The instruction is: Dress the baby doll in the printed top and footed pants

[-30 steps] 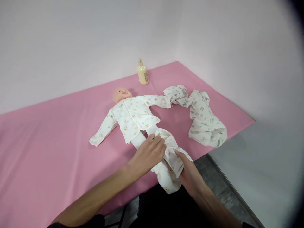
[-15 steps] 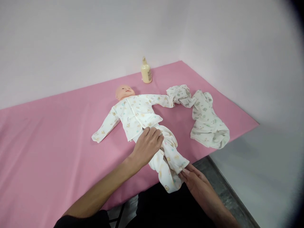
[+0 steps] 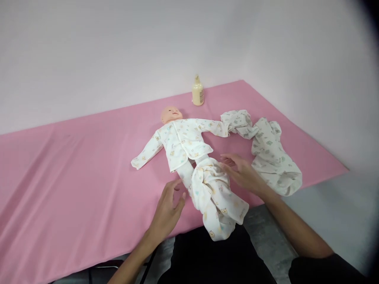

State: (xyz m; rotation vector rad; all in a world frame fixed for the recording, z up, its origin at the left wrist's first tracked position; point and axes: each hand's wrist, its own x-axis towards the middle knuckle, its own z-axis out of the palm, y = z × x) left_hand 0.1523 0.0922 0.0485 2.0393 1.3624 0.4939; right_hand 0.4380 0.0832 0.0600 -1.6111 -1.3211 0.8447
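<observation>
A baby doll (image 3: 171, 114) lies on its back on a pink-covered table. It wears a white patterned long-sleeved top (image 3: 186, 142). White patterned baby pants (image 3: 216, 189) sit bunched around its legs, and the pant ends hang over the table's front edge. My left hand (image 3: 168, 209) is beside the left side of the pants, fingers apart and holding nothing. On the other side, my right hand (image 3: 241, 173) is at the upper right of the pants with its fingers spread; I cannot tell whether it touches the cloth.
A cream pump bottle (image 3: 197, 92) stands behind the doll near the wall. Crumpled white patterned baby clothes (image 3: 272, 154) lie on the right of the pink table cover (image 3: 89, 177). White walls (image 3: 118, 51) border the table's back and right side.
My left hand has let go of the pants' upper part and moved down-left. My right hand has left the pant-leg end and moved up along the right side. The view has shifted left.
</observation>
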